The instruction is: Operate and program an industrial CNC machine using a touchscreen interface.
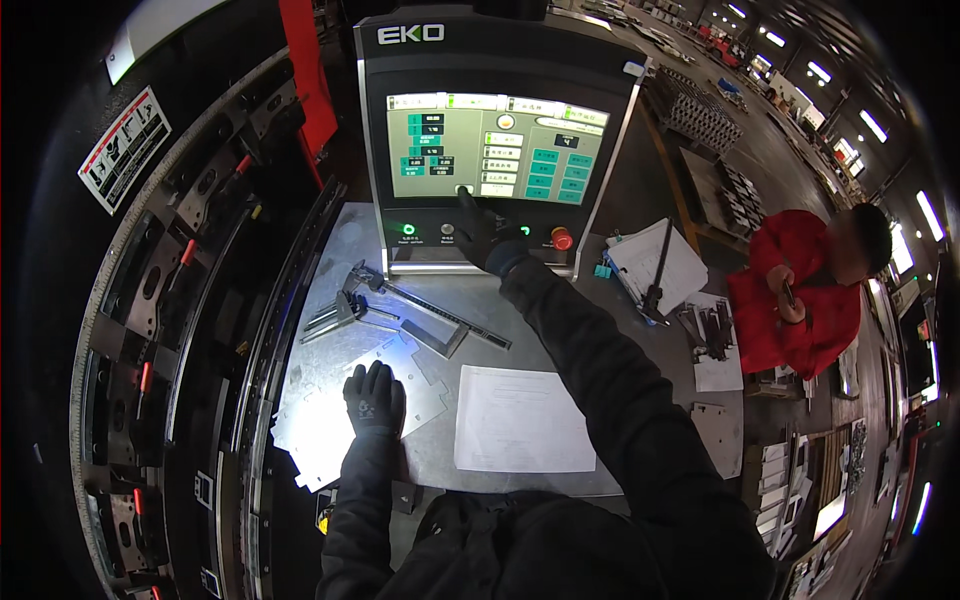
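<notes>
— So, where are your fingers?

— My right hand (487, 240) has its index finger out, tip touching the control screen (497, 148) at its lower edge, the rest curled. My left hand (374, 398) lies flat, fingers spread, on a cut sheet-metal blank (330, 420).

— And around them?

— At three o'clock from the left hand, a paper sheet (522, 420); at twelve, calipers (352, 310) and a steel square (445, 325).
</notes>
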`<state>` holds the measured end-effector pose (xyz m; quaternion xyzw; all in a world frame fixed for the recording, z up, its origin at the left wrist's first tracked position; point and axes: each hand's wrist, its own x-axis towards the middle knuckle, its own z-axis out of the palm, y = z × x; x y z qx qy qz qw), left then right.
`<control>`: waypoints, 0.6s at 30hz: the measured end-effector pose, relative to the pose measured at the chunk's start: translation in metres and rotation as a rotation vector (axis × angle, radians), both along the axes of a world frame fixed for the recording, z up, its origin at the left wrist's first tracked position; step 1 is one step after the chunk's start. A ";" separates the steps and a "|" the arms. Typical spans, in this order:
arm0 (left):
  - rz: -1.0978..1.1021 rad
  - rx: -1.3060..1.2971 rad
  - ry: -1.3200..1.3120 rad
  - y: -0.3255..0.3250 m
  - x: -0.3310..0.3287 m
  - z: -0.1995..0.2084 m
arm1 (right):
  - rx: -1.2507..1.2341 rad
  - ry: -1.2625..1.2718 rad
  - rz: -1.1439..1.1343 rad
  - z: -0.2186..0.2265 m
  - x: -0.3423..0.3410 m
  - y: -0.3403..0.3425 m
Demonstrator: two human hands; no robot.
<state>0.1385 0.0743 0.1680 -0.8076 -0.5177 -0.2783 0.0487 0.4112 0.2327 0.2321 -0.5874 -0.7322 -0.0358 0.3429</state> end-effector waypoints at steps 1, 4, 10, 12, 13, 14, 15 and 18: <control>-0.012 0.048 0.000 0.000 0.001 0.002 | -0.006 -0.009 -0.028 -0.002 -0.002 0.002; -0.039 0.145 -0.003 0.002 0.002 0.004 | -0.017 -0.029 -0.087 0.000 0.002 0.001; -0.043 0.138 0.005 0.005 0.008 0.003 | 0.011 0.177 -0.064 0.006 0.038 -0.002; -0.018 0.128 0.005 0.002 0.001 0.004 | 0.127 0.268 -0.108 0.033 0.042 -0.007; -0.006 0.123 0.005 0.001 -0.002 0.003 | 0.247 0.355 -0.161 0.046 0.045 -0.009; -0.011 0.123 0.003 0.000 0.000 0.004 | 0.248 0.353 -0.166 0.053 0.055 -0.011; -0.016 0.130 0.004 0.000 0.001 0.005 | 0.206 0.290 -0.200 0.059 0.064 -0.013; -0.016 0.153 0.014 0.001 0.001 0.004 | 0.081 0.110 -0.284 0.070 0.079 -0.011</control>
